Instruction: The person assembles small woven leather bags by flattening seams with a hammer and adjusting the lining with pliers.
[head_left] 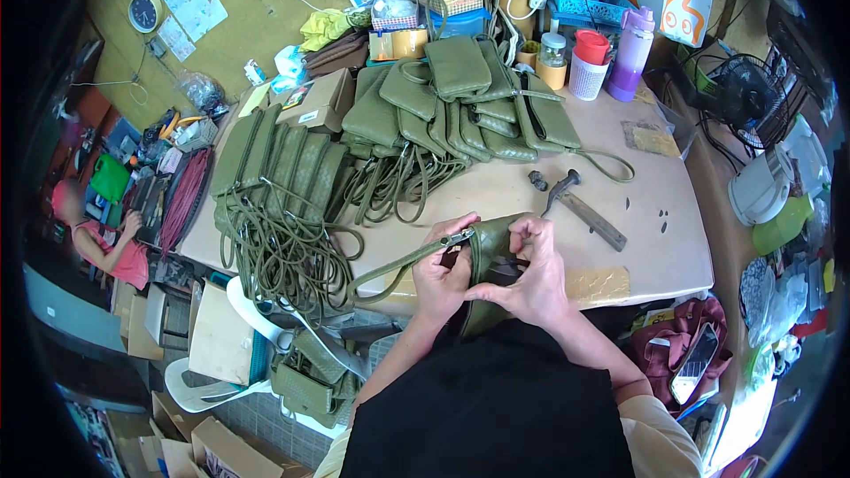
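Close to my body, over the table's near edge, an olive-green zip pouch (498, 235) is held between both hands. My left hand (441, 276) is closed round its left side, by the metal zipper end and the wrist strap (390, 276) that trails leftward. My right hand (542, 276) has curled fingers at the pouch's upper right edge, its thumb stretched across toward the zipper side. Between the hands the pouch looks parted, with a dark area that I cannot make out. A hammer (595, 219) lies to the right, beside a small dark metal piece (537, 181).
Piled green pouches (460, 115) cover the table's back, with stacked pouches and tangled straps (279, 243) at left. A purple bottle (632, 53) and red-lidded cup (588, 66) stand back right. A maroon bag (682, 350) sits below right. A person (104, 243) is far left.
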